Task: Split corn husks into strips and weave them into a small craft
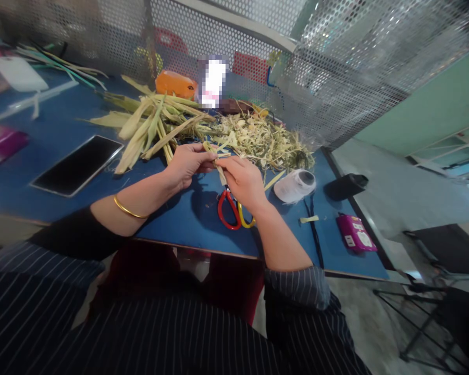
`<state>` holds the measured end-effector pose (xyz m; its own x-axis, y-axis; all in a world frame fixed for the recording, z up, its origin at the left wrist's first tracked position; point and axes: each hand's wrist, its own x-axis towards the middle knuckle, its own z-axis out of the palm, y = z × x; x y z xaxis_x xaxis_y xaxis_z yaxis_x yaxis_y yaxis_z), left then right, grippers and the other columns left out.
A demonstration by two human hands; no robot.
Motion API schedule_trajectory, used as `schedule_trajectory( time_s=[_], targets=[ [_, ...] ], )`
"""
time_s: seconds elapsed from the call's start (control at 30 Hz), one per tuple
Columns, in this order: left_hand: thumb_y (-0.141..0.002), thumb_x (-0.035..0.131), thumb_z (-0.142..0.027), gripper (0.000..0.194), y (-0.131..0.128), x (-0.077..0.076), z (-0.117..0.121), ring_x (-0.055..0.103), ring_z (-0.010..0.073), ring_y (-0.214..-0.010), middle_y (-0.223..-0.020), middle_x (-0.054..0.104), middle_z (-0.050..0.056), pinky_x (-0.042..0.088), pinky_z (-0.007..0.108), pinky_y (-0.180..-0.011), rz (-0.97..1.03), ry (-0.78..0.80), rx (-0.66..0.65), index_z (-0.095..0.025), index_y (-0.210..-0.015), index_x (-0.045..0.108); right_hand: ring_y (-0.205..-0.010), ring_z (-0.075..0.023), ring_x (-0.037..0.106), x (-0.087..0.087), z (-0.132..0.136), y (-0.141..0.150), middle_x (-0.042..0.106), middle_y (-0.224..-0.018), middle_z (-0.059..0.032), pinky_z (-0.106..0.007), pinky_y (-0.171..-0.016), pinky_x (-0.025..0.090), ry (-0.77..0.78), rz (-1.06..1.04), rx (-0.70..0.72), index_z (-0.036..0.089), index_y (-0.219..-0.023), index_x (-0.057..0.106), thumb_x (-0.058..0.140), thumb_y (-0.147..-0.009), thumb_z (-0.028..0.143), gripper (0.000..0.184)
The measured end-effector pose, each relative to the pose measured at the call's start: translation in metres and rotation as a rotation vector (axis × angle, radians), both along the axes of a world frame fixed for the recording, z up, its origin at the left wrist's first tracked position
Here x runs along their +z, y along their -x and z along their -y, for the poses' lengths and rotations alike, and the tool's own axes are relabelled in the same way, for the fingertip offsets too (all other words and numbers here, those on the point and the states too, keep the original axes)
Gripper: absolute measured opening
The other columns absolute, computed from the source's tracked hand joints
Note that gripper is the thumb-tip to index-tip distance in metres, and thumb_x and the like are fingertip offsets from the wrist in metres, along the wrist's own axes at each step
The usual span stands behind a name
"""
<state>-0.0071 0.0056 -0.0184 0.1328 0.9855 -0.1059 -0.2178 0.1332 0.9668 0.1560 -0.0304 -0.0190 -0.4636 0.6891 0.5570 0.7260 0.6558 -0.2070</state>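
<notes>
My left hand [191, 162] and my right hand [242, 179] meet over the table, fingers closed in a pinch on pale green strips of dried husk [221, 174]. The strips cross between my fingertips, and one end hangs down. Just below lies a pair of scissors [229, 209] with one red and one yellow handle; its blades are partly hidden by my right hand. Beyond my hands are a bundle of long husk leaves [140, 125] and a heap of shredded husk scraps [258, 136]. A spool of white thread [295, 186] stands to the right of my right hand.
The blue table [172, 219] also bears a dark-screened phone [78, 165], a purple packet [355, 233], black cords [315, 234] and an orange packet [175, 84]. A black cylinder [346, 186] lies at the right edge. A perforated metal screen [234, 36] borders the back.
</notes>
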Motion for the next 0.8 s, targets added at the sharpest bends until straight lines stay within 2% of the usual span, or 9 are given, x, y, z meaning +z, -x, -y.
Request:
schedule_trajectory(
  time_s=[0.1, 0.23, 0.33, 0.5, 0.6, 0.7, 0.8],
  targets=[
    [-0.062, 0.074, -0.019, 0.023, -0.003, -0.003, 0.004, 0.057, 0.0081, -0.054, -0.066, 0.067, -0.001, 0.044, 0.018, -0.049, -0.088, -0.092, -0.038, -0.014, -0.085, 0.072, -0.084, -0.0162, 0.062, -0.001, -0.001, 0.0, 0.07, -0.092, -0.0042, -0.031, -0.079, 0.042, -0.115, 0.109, -0.012, 0.022, -0.096, 0.066, 0.043, -0.095, 0.022, 0.023],
    [-0.066, 0.069, -0.018, 0.01, -0.006, -0.005, 0.009, 0.05, 0.0069, -0.05, -0.059, 0.063, -0.001, 0.032, 0.017, -0.042, -0.195, -0.225, -0.145, -0.013, -0.075, 0.072, -0.092, -0.0174, 0.06, -0.004, -0.004, -0.002, 0.066, -0.093, -0.0043, -0.033, -0.086, 0.04, -0.213, -0.085, -0.104, 0.022, -0.086, 0.063, 0.05, -0.092, 0.028, 0.016],
    [-0.069, 0.067, -0.021, 0.009, -0.006, -0.004, 0.011, 0.047, 0.0063, -0.049, -0.059, 0.062, 0.001, 0.03, 0.018, -0.042, -0.223, -0.254, -0.245, -0.013, -0.069, 0.07, -0.089, -0.0182, 0.059, -0.006, -0.007, -0.003, 0.064, -0.09, -0.0044, -0.034, -0.084, 0.04, -0.175, -0.219, -0.213, 0.021, -0.077, 0.057, 0.053, -0.091, 0.03, 0.017],
    [-0.072, 0.064, -0.022, 0.011, -0.006, -0.002, 0.013, 0.047, 0.0065, -0.052, -0.068, 0.065, 0.004, 0.03, 0.018, -0.044, -0.163, -0.162, -0.366, -0.012, -0.068, 0.068, -0.068, -0.0148, 0.052, -0.011, -0.008, -0.004, 0.059, -0.074, 0.0001, -0.029, -0.067, 0.037, -0.011, -0.247, -0.32, 0.021, -0.073, 0.052, 0.056, -0.088, 0.033, 0.019],
    [-0.072, 0.066, -0.025, 0.014, -0.007, -0.003, 0.015, 0.046, 0.006, -0.052, -0.07, 0.066, 0.005, 0.027, 0.018, -0.043, -0.142, -0.117, -0.366, -0.012, -0.07, 0.069, -0.062, -0.0134, 0.048, -0.014, -0.009, -0.002, 0.053, -0.065, 0.0025, -0.027, -0.061, 0.034, 0.065, -0.283, -0.347, 0.021, -0.072, 0.052, 0.056, -0.087, 0.035, 0.021],
    [-0.067, 0.073, -0.029, 0.018, -0.008, -0.006, 0.016, 0.045, 0.0053, -0.05, -0.071, 0.067, 0.005, 0.026, 0.018, -0.042, -0.158, -0.092, -0.327, -0.012, -0.074, 0.071, -0.063, -0.0133, 0.049, -0.012, -0.008, -0.002, 0.053, -0.064, 0.0026, -0.027, -0.062, 0.036, 0.09, -0.311, -0.333, 0.021, -0.073, 0.054, 0.054, -0.088, 0.036, 0.021],
    [-0.064, 0.077, -0.031, 0.021, -0.008, -0.007, 0.014, 0.048, 0.0057, -0.05, -0.075, 0.07, 0.007, 0.026, 0.019, -0.041, -0.132, -0.028, -0.262, -0.012, -0.074, 0.071, -0.077, -0.0159, 0.055, -0.004, -0.005, -0.005, 0.06, -0.081, -0.0021, -0.03, -0.073, 0.041, -0.035, -0.364, -0.323, 0.021, -0.082, 0.06, 0.051, -0.09, 0.036, 0.02]
  ],
)
